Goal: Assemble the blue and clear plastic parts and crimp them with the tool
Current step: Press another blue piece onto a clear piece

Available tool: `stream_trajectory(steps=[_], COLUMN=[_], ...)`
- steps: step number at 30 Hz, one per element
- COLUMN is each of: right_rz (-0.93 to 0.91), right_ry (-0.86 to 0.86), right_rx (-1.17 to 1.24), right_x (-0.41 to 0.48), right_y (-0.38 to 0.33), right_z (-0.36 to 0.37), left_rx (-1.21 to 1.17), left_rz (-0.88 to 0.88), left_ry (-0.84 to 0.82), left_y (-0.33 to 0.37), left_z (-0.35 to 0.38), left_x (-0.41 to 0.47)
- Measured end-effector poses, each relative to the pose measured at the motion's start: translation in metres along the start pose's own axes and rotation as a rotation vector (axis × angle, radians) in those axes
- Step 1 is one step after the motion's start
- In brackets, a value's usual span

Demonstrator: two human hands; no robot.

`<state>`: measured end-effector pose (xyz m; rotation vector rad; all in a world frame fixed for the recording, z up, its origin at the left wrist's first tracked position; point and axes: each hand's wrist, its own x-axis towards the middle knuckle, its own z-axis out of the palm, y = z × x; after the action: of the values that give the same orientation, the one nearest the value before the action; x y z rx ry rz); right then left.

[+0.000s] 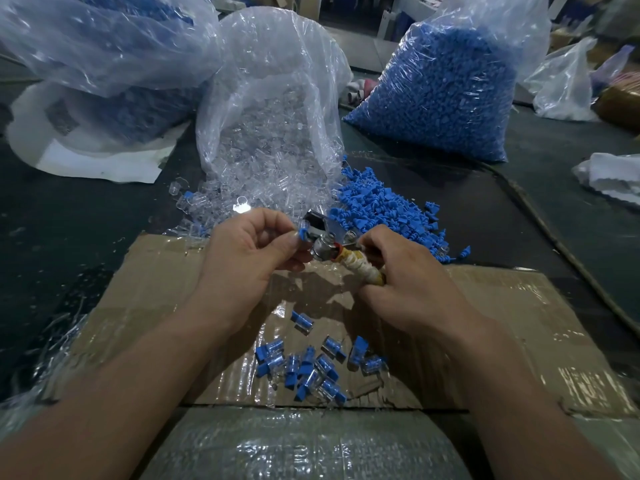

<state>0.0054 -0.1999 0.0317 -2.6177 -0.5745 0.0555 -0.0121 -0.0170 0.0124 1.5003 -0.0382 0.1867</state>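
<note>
The left hand [249,251] pinches a joined blue-and-clear piece [302,233] at its fingertips [289,242], held up to the metal head of the tool [323,237] — presumably for crimping. The right hand [408,285] has its fingers clamped round the tool's wrapped handle, ready to squeeze. Beneath, finished pieces [311,368] lie on the cardboard [485,306].

text: none legible | labels: none | numbers: none
</note>
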Motion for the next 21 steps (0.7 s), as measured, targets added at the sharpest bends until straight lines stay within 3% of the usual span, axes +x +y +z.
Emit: stream_trajectory(steps=[21], right_rz=[-0.023], right_ry=[0.000], right_rx=[0.015], right_x=[-0.0009], right_y=[-0.0059], right_z=[-0.0029], left_rx=[0.186], left_rz=[0.115], left_ry=[0.021], left_y=[0.0047], left_z=[0.0030], left_x=[-0.0069])
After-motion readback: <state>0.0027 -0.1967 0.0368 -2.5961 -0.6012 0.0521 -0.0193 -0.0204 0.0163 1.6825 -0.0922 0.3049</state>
